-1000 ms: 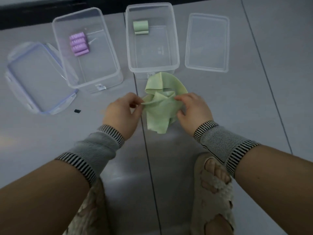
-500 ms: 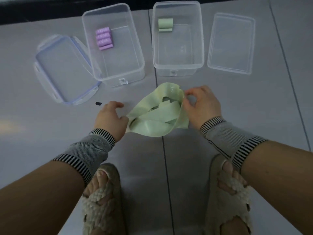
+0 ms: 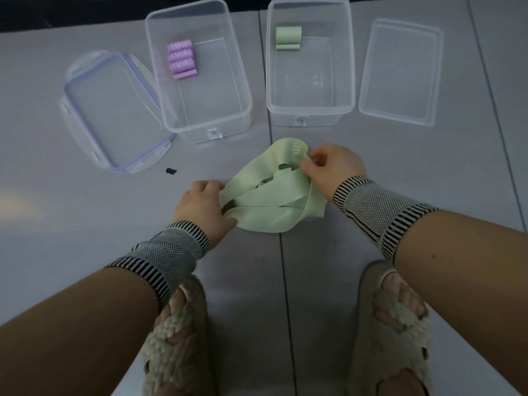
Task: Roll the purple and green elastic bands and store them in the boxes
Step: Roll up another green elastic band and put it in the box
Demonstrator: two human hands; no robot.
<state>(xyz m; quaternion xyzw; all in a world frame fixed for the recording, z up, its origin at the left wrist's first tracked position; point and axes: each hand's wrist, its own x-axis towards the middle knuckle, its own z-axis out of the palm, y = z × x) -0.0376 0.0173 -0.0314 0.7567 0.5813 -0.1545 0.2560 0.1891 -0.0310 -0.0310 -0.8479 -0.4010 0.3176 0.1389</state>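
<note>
A tangle of loose green elastic bands (image 3: 271,201) lies on the grey floor in front of me. My left hand (image 3: 203,210) grips its left end, and my right hand (image 3: 331,167) pinches a strand at its upper right. Behind it stand two clear boxes. The left box (image 3: 243,81) holds several rolled purple bands (image 3: 182,62) in its far left corner. The right box (image 3: 350,81) holds rolled green bands (image 3: 288,38) in its far left corner.
A clear lid with blue-edged clips (image 3: 111,110) lies left of the left box, and a plain clear lid (image 3: 400,72) lies right of the right box. A small black speck (image 3: 171,170) sits on the floor. My feet in woven sandals (image 3: 391,324) are below the hands.
The bunched green bands have been pulled apart sideways into a wider, flatter tangle. My left hand moved down and left with its end; my right hand holds the upper right part.
</note>
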